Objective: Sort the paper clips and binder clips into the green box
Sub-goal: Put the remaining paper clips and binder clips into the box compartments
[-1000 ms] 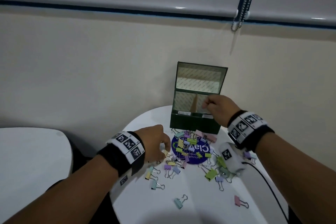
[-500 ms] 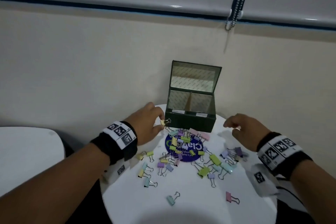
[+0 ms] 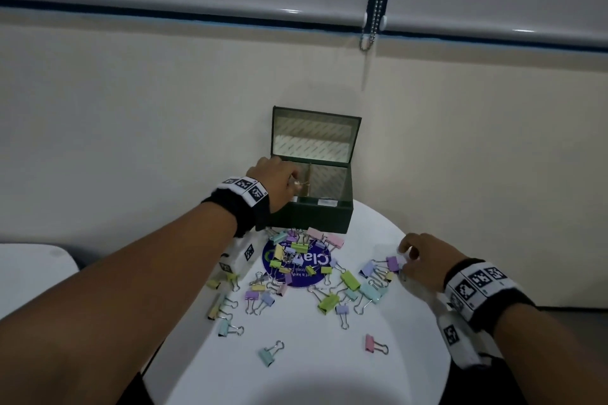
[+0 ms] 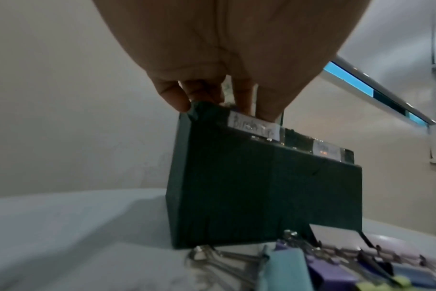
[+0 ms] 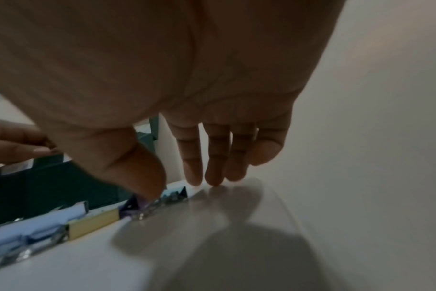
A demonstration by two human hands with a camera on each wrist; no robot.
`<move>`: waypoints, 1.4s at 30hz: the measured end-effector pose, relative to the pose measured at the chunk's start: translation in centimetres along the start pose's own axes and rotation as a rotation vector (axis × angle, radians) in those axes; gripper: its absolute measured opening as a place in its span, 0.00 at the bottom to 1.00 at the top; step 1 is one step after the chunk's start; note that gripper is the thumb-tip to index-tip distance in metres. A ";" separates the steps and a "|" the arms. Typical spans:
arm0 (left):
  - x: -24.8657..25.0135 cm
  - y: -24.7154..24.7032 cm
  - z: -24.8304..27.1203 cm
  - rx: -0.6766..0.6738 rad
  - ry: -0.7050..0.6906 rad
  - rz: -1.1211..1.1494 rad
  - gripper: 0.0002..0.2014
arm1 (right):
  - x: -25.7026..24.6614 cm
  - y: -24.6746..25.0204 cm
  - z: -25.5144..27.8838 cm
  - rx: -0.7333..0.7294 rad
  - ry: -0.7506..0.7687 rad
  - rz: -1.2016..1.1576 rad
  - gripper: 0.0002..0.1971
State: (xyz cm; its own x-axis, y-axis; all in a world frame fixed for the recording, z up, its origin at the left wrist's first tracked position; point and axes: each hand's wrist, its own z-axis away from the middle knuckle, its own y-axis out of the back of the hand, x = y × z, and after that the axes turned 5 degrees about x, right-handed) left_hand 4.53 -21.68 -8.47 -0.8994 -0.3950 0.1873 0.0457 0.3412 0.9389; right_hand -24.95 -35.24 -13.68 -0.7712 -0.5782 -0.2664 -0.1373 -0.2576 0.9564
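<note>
Head view, left hand [image 3: 276, 181] over green box [image 3: 316, 212]

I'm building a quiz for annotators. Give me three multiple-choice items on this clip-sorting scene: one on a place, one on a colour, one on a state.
1. Where is the left hand?
A. over the box's left compartment
B. flat on the table
C. on the blind's chain

2. What colour is the lone binder clip nearest the table's front right?
A. pink
B. black
C. orange

3. The green box's lid is:
A. shut
B. open, upright
C. lying detached

Answers: 1 A, fingers hang above the left compartment; 2 A, its body is pink; 3 B, the lid stands raised behind the compartments.
</note>
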 end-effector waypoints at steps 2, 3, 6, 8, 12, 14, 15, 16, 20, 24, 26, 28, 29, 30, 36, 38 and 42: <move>-0.3 0.4 0.6 -0.012 -0.040 -0.018 0.17 | 0.3 0.0 0.1 -0.013 -0.015 0.003 0.10; -0.5 0.8 1.1 0.015 -0.053 0.000 0.18 | 0.4 0.0 0.1 -0.001 -0.013 0.003 0.07; -1.6 2.0 3.4 0.068 -0.105 0.119 0.09 | 0.3 0.0 0.2 0.008 0.010 0.018 0.04; -2.3 2.4 5.0 -0.050 -0.130 0.131 0.03 | 0.1 0.2 0.0 0.015 0.021 0.024 0.07; -2.8 1.4 7.3 -0.297 -0.182 -0.025 0.13 | -0.5 1.3 0.0 0.266 0.113 -0.134 0.06; -2.9 0.5 7.8 -0.367 -0.172 -0.048 0.21 | -1.1 1.7 0.0 0.421 0.171 -0.270 0.07; -2.9 0.2 7.9 -0.393 -0.172 -0.057 0.23 | -1.5 2.0 0.0 0.468 0.194 -0.326 0.08; -3.1 -0.1 8.0 -0.408 -0.172 -0.068 0.24 | -1.8 2.1 -0.2 0.490 0.205 -0.363 0.09; -3.3 -0.5 8.0 -0.369 -0.173 -0.151 0.21 | -2.0 1.9 -1.6 0.237 0.110 -0.166 0.09; -3.2 -0.6 8.1 -0.361 -0.127 -0.159 0.12 | -1.8 0.7 -2.7 0.021 -0.004 0.117 0.13; -3.2 -0.4 7.9 -0.337 -0.121 -0.120 0.10 | -2.3 0.6 -2.9 -0.007 0.010 0.175 0.13; -3.2 -0.1 7.9 -0.308 -0.106 -0.087 0.10 | -2.9 0.9 -2.9 0.001 0.037 0.192 0.07; -3.2 0.0 7.9 -0.291 -0.104 -0.065 0.12 | -3.2 1.1 -2.9 0.005 0.048 0.190 0.03; -3.2 0.2 8.0 -0.270 -0.104 -0.034 0.15 | -3.3 1.2 -3.0 0.002 0.058 0.195 0.04; -3.1 0.0 8.1 -0.346 -0.166 0.035 0.15 | -2.9 2.2 -3.9 0.057 -0.034 -0.085 0.10; -2.8 0.0 8.2 -0.372 -0.163 0.014 0.14 | -3.1 2.8 -3.9 0.097 -0.072 -0.335 0.12; -2.6 -0.2 8.3 -0.433 -0.169 -0.074 0.23 | -5.6 3.1 -2.6 -0.045 -0.138 -0.981 0.17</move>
State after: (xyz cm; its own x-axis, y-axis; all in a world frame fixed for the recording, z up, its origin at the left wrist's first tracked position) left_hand 3.26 -13.68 -11.53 -0.9636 -0.2481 0.0999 0.1241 -0.0842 0.9887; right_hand -19.46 -34.80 -9.56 -0.3943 0.0016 -0.9190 -0.7325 -0.6044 0.3133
